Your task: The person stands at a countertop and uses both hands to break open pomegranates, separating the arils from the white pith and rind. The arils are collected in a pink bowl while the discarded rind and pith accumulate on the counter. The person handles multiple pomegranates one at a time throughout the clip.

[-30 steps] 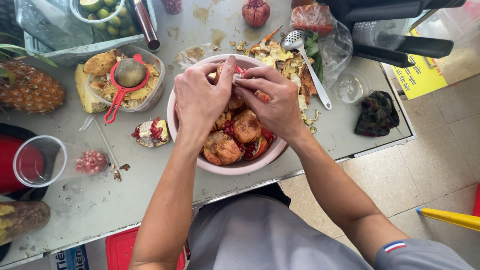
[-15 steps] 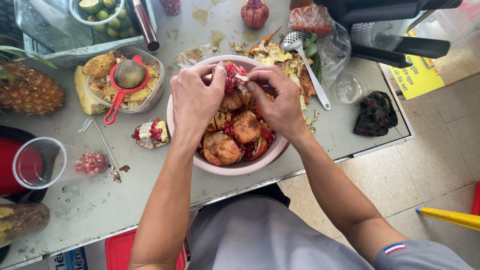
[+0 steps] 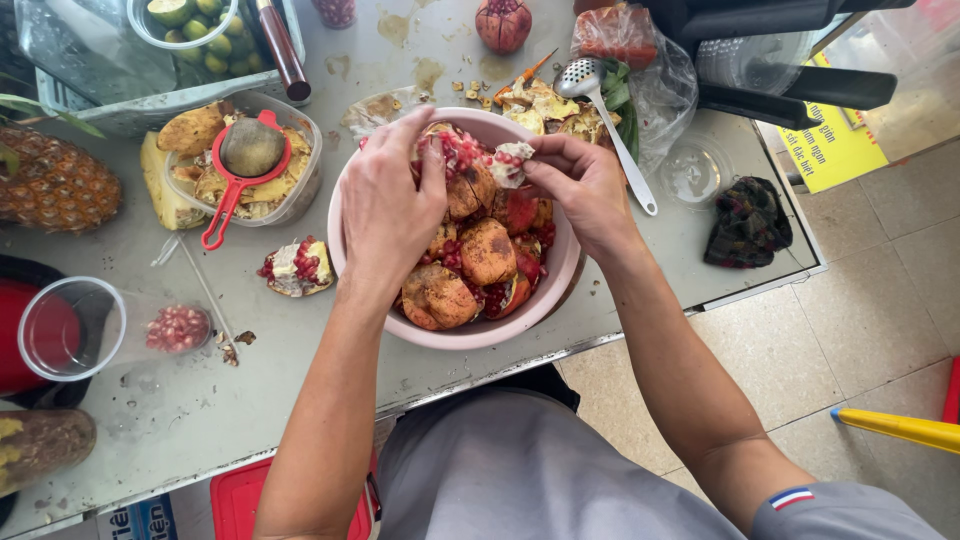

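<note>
- Together, the left hand (image 3: 385, 205) and right hand (image 3: 580, 185) pinch one pomegranate piece (image 3: 470, 155) between them, fingers pressed onto its rind, directly over the pink bowl (image 3: 345, 265) so loosened seeds drop inside.
- Below it, rind halves (image 3: 465, 270) fill the bowl on the desk (image 3: 300, 390).
- At left, a clear cup (image 3: 75, 330) lies holding seeds, near a red strainer (image 3: 240, 165) resting on a tub of peelings.

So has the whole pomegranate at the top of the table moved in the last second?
No. The whole pomegranate sits in the same spot above the pink bowl, beside the slotted spoon, as before.
</note>
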